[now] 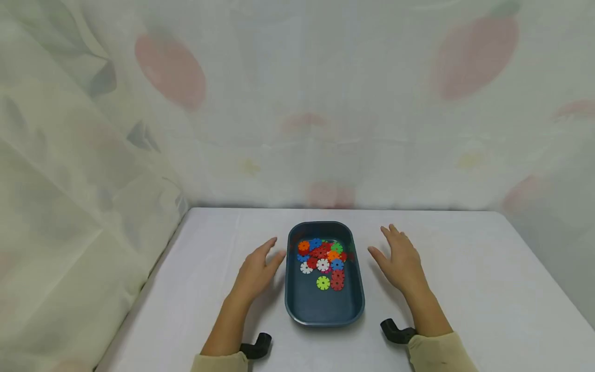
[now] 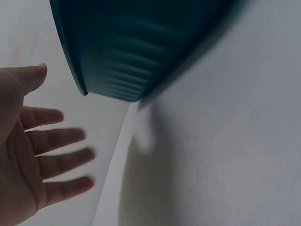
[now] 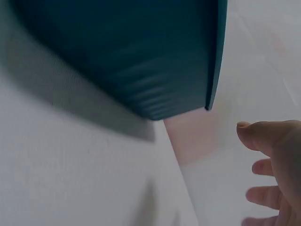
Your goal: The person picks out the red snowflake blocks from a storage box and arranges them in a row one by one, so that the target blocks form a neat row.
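A dark blue tray [image 1: 325, 312] stands in the middle of the white table, holding several coloured plastic snowflake discs [image 1: 323, 261] in red, orange, blue, green and white. My left hand [image 1: 258, 269] lies flat, fingers straight, just left of the tray and apart from it. My right hand [image 1: 398, 257] rests open on the other side, also clear of the rim. In the left wrist view the left hand [image 2: 33, 146] has spread fingers beside the tray wall [image 2: 136, 52]. The right wrist view shows the right hand [image 3: 277, 179] near the tray wall [image 3: 141, 61].
The white table [image 1: 488, 289] runs to an edge at the left and right. A pale patterned curtain [image 1: 297, 103] hangs behind the table and down its left side. Black wrist camera mounts [image 1: 256, 347] sit by both sleeves.
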Demonstrator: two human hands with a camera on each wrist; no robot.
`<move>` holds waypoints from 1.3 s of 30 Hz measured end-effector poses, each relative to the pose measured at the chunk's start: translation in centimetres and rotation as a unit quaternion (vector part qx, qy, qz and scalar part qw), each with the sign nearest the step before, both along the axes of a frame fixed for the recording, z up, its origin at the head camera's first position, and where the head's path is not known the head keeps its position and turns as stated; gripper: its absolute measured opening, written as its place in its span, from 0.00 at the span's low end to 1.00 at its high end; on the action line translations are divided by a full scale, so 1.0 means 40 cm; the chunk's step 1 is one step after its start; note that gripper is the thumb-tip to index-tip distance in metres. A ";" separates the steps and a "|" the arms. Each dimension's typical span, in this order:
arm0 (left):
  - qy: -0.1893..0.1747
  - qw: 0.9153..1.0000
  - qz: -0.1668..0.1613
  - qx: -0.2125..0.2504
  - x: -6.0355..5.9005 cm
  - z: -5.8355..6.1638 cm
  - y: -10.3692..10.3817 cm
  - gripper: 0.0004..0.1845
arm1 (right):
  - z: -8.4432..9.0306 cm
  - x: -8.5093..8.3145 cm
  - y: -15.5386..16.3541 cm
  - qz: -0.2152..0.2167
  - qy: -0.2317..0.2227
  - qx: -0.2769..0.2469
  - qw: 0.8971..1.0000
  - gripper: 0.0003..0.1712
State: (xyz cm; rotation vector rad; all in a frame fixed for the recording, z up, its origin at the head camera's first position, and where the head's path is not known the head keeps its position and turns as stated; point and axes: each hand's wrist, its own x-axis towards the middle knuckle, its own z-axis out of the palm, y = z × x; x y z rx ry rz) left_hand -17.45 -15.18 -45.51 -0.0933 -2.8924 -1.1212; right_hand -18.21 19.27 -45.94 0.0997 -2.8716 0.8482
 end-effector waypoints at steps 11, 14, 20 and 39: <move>-0.060 0.982 -0.015 0.179 -0.010 -0.012 0.023 0.19 | 0.065 0.067 -0.129 0.127 0.130 -0.037 0.983 0.22; -0.058 0.979 -0.018 0.193 -0.010 -0.011 0.024 0.20 | 0.068 0.084 -0.165 0.169 0.156 -0.001 0.973 0.21; -0.059 0.978 -0.025 0.200 -0.012 -0.011 0.026 0.20 | 0.057 0.113 -0.220 0.208 0.097 0.082 0.970 0.19; -0.055 0.979 -0.032 0.194 -0.021 -0.012 0.060 0.21 | 0.008 0.121 -0.258 0.157 0.047 0.187 0.969 0.20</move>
